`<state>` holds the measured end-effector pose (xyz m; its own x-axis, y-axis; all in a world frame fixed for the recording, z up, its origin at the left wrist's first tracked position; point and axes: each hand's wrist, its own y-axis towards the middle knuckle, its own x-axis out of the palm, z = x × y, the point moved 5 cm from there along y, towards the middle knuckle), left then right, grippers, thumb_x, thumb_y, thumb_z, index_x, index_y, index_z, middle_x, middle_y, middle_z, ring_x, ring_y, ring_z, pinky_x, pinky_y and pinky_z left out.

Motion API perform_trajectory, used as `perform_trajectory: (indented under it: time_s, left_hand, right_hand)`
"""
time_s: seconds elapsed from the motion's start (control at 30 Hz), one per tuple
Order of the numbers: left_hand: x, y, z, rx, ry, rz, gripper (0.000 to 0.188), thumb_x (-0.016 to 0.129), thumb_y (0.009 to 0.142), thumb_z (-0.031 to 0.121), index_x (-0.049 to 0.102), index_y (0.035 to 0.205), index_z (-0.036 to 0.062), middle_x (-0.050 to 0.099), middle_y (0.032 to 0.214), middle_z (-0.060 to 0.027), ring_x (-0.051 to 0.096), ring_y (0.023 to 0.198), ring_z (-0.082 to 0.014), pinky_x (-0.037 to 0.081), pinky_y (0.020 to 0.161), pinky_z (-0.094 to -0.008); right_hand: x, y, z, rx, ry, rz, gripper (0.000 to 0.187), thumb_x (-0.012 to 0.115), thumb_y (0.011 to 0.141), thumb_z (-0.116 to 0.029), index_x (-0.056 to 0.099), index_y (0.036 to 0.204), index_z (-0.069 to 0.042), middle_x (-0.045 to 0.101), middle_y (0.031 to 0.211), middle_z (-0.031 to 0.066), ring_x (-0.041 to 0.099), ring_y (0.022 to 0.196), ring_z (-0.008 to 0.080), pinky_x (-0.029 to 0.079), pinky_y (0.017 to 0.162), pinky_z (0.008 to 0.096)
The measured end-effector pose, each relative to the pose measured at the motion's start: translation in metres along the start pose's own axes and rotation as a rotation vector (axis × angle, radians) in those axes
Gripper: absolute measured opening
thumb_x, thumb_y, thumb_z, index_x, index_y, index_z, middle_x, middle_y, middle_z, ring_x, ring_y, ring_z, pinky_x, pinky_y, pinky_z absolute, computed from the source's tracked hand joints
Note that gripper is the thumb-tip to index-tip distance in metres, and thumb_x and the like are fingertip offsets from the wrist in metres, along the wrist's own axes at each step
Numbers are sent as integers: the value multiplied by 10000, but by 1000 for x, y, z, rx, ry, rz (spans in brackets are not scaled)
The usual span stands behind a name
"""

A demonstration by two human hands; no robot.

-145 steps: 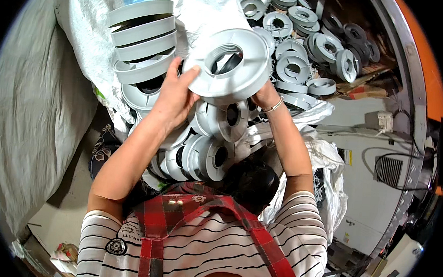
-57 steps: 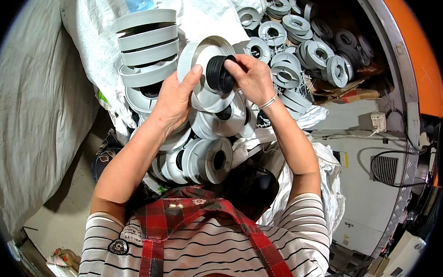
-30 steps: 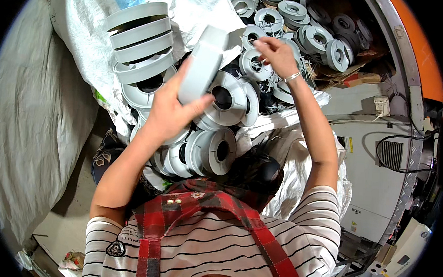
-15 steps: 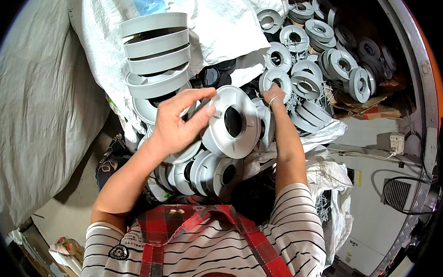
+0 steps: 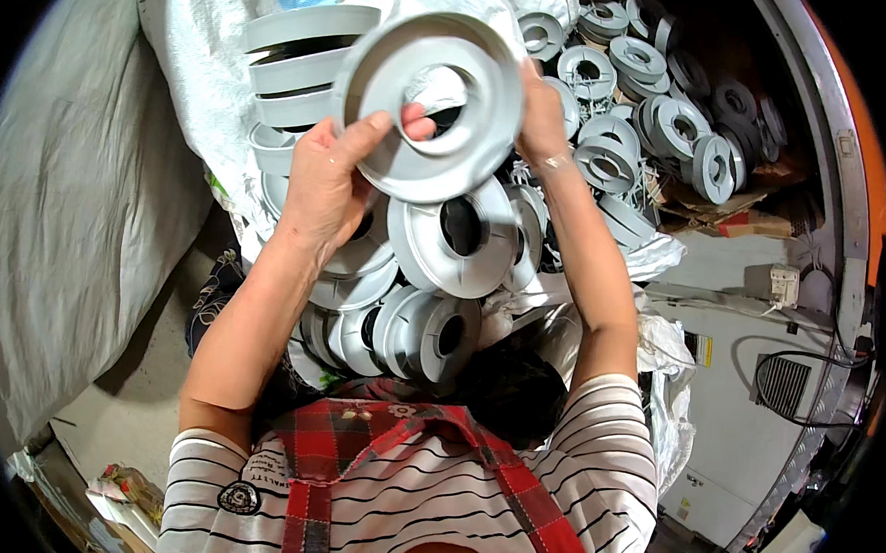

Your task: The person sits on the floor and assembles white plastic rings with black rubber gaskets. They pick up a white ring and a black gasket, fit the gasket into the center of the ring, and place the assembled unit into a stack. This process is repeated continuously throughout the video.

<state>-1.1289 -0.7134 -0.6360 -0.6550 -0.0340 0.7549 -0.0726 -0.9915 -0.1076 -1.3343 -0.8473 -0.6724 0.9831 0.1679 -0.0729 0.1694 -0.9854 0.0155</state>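
Note:
Raised in front of me is a round grey plastic ring with a wide centre hole and a raised outer rim. My left hand pinches its lower left part, the thumb on the face and fingertips showing through the hole. At the right rim is my right hand, closed on the edge, its fingertips partly hidden and a little blurred. Just below, another grey ring lies tilted on a heap of similar ones. Behind my left hand stands a stack of grey rings with deep rims.
Many loose grey rings and thin plastic scraps fill the far right. A white woven sack lies at the back. Large sheeting covers the left side. A pale machine cabinet with a black cable stands at right.
My right hand has come back from the pile at right to the raised ring. My left hand has moved from the lower ring to grip this one.

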Motion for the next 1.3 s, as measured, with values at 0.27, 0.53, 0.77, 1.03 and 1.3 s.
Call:
perform_trajectory:
  time_s: [0.27,0.53,0.77,1.03,1.3]
  left_hand:
    - [-29,-1,23,190,127,162,306,667,843,169,557,1066,-10,640,954,-84,605,830,-126,489,766,-272]
    - [-23,-9,16,117,72,43,344,611,895,228,517,1128,-7,603,1027,-73,568,904,-126,461,819,-275]
    - [-15,-25,18,91,51,-89,395,593,912,271,514,1145,-38,604,1035,-74,580,863,-106,485,765,-254]
    - [-21,-37,42,3,173,-188,460,586,909,331,511,1156,-50,604,1029,-82,585,871,-110,493,769,-271]
    - [-22,-51,45,114,244,-130,459,627,885,329,508,1153,-25,603,994,-63,571,838,-93,473,719,-237]
  right_hand:
    - [9,26,116,-495,-1472,-330,167,712,700,-192,705,805,-63,540,1141,87,452,1132,285,427,899,419]
    - [38,-60,-71,-582,-665,-59,95,708,726,-69,647,783,-24,642,984,128,515,1141,268,430,896,336]
    - [99,-93,-131,-414,-784,-247,643,777,671,-211,488,1206,2,531,1128,215,488,1151,350,423,937,359]
    - [132,-116,-158,-739,-1306,-565,741,787,627,-126,399,1248,-13,430,1176,206,467,1067,366,425,935,373]
    - [110,-109,-114,674,-220,-484,729,577,805,-616,580,958,97,631,634,165,602,456,214,484,396,318]
